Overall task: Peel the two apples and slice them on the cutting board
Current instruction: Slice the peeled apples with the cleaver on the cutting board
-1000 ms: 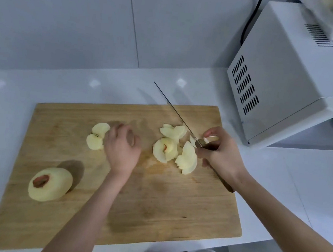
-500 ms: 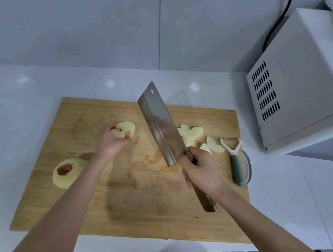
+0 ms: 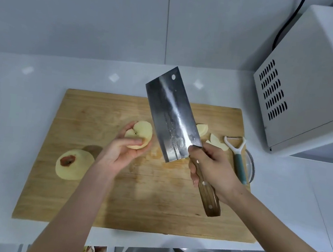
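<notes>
Fingers (image 3: 134, 142) of the left hand (image 3: 121, 152) are curled around a peeled apple half (image 3: 140, 134), which is held cupped in the palm above the cutting board (image 3: 132, 204), its cut face with the core turned toward the left. Fingers (image 3: 192, 170) of the right hand (image 3: 214, 170) are wrapped tightly round the wooden handle of a cleaver (image 3: 172, 116), held just beside the apple half; its broad blade is raised off the board, tilted up and away, the flat side shown to the camera. A whole peeled apple (image 3: 74, 164) is seen resting near the board's left edge, a reddish-brown patch at its end. Apple slices (image 3: 215, 142) are lying on the board's far right part, partly hidden behind the blade. A peeler (image 3: 237, 156) with a teal handle is laid at the board's right edge, over a glass rim. The board is carried by a white tabletop (image 3: 19, 110), and a white microwave (image 3: 309, 89) is set at the far right.
</notes>
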